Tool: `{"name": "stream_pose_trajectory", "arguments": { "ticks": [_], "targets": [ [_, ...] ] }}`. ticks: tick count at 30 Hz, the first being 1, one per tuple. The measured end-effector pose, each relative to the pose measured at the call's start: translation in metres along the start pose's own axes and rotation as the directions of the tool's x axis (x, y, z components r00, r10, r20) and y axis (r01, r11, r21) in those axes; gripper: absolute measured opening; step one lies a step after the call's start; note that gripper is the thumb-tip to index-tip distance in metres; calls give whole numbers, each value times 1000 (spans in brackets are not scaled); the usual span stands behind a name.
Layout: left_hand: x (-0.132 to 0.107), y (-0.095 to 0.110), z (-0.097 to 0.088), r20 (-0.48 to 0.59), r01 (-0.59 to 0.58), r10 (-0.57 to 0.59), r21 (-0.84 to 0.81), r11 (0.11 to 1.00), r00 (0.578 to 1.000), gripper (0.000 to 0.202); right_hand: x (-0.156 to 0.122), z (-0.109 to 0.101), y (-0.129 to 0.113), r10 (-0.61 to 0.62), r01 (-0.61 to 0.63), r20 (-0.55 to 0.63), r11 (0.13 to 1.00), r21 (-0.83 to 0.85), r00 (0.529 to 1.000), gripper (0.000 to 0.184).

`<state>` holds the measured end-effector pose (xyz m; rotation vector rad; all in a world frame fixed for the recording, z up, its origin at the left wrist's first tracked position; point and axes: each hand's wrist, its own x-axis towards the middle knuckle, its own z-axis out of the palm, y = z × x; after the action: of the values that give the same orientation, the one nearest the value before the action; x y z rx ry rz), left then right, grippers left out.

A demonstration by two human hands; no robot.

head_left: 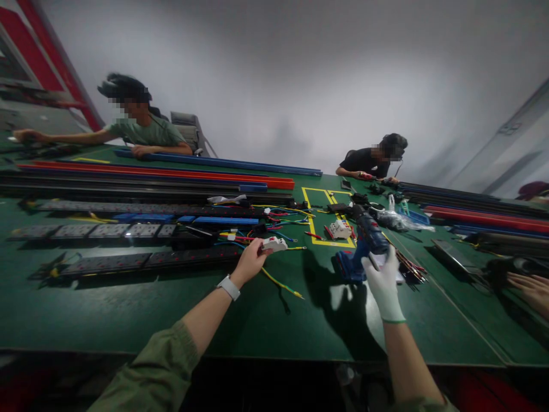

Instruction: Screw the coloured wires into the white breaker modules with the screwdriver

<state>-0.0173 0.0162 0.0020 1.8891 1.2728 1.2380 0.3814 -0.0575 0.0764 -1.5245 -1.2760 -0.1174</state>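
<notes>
My left hand (252, 260), bare and with a watch at the wrist, is closed on a small white circuit breaker (275, 244). Wires with ring or pin ends lie around it, among them a yellow-green wire (281, 284). My right hand (383, 283), in a white glove, grips a blue cordless drill (372, 232) near its rear; part of its handle is hidden by the fingers. Just left of the drill, more white circuit breakers (340, 229) sit on the table. Long socket strips (107, 231) lie to the left of my left hand.
Yellow tape (306, 197) marks rectangles on the green table (171, 320). Orange rails (281, 183) and a blue rail (240, 164) run across the back. A plastic bag (403, 221) and loose wires (412, 266) lie right. Two co-workers sit opposite; another person's hand (532, 292) shows far right.
</notes>
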Motion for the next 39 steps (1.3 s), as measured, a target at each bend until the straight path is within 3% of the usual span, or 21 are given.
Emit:
{"name": "stream_pose_trajectory", "arguments": {
  "ticks": [2,4,6,8,11,14,17,20,25,28,30,39],
  "targets": [
    [1,-4,1,-16,12,-13,-59,998,1000,14,-19,-14,-16,-201,145,-276,966,-213,940,72],
    [1,-7,2,-21,22,-25,-124,992,999,15,-33,-14,-35,-368,298,-332,923,-245,868,59],
    [1,-9,2,-26,25,-30,-175,984,999,16,-37,6,-52,-443,414,-180,892,-181,878,49],
    [-1,-7,0,-23,21,-26,-201,979,999,19,-31,43,-59,-452,466,133,880,-98,882,40],
    [-4,0,-5,14,12,-9,-223,975,1000,22,-15,108,-49,-264,371,426,909,-189,865,43],
    [-7,5,-8,50,27,-16,-233,972,999,24,-2,153,-28,-76,277,537,911,-305,840,42],
    [-7,6,-9,61,32,-18,-248,968,998,26,7,171,-12,-21,225,526,918,-327,850,29],
    [-6,6,-8,67,42,-26,-246,968,997,26,13,172,-9,-25,200,511,935,-291,859,20],
    [-7,8,-9,83,42,-23,-235,971,996,25,3,157,-34,-192,254,472,965,-69,860,31],
    [-7,10,-9,71,19,-3,-218,976,997,23,-15,142,-57,-386,310,445,921,236,808,31],
    [-7,11,-9,60,8,3,-180,984,998,23,-26,133,-68,-464,339,432,878,338,773,31],
    [-7,16,-11,72,-7,13,-82,997,997,22,-38,126,-81,-515,391,445,854,345,732,37]
  ]
}}
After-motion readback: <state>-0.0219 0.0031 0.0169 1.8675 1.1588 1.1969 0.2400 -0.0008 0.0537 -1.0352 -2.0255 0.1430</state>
